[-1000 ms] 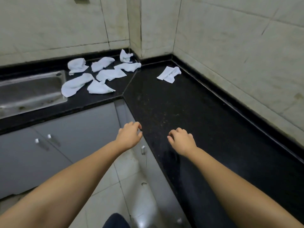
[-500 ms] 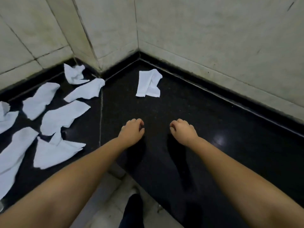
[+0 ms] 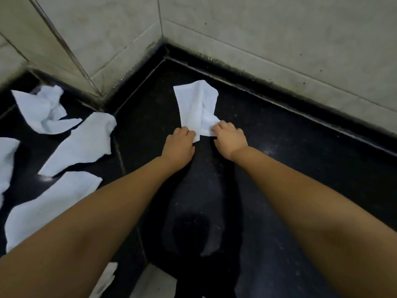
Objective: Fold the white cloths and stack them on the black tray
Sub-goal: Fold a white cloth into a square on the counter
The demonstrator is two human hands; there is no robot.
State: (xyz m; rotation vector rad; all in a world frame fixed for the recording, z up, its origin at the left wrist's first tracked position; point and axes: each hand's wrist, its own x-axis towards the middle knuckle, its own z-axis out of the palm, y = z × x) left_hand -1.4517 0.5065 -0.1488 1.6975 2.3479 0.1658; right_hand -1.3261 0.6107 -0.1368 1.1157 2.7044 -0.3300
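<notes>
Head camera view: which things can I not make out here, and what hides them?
- Black tray: not in the head view at all.
- Fingers of the left hand and right hand: curled at the near edge of the white cloth, so the grip itself is hidden.
- Cloths on the left: cut off by the frame edge.
- One cloth: partly covered by the left forearm.

black countertop [image 3: 279, 168], white cloths [image 3: 196, 106] scattered
</notes>
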